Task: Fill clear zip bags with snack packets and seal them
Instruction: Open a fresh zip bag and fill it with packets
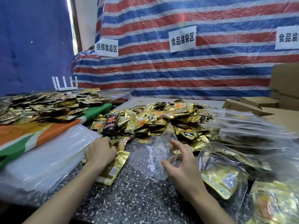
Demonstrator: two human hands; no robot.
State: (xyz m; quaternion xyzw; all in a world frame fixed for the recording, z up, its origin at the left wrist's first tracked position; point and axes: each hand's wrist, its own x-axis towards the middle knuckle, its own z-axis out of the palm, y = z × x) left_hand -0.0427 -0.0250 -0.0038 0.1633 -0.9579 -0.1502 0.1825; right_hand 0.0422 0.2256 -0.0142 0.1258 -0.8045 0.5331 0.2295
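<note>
At the middle of the counter, just before you, the clear zip bag (163,152) stands half upright and empty; your right hand (182,165) holds it near the mouth, thumb and a curled finger pinching the film while the other fingers spread loosely. Your left hand (99,152) has its fingers curled over a small bunch of gold snack packets (116,165) at the near edge of the big heap (161,117); so this looks like the filling step, barely begun.

Next you'll likely need the mouth held wide and the bunch lifted across and slid in flat; the film is limp and may fold shut.

Filled bags (226,173) lie to your right; a stack of empty bags (53,154) to your left, on the speckled stone counter (137,194). Beyond are a darker packet pile (40,105) on an orange-and-green cloth (24,135), a white router (65,84), cardboard boxes (284,81), and a striped tarp (178,70) with paper signs (182,38).
</note>
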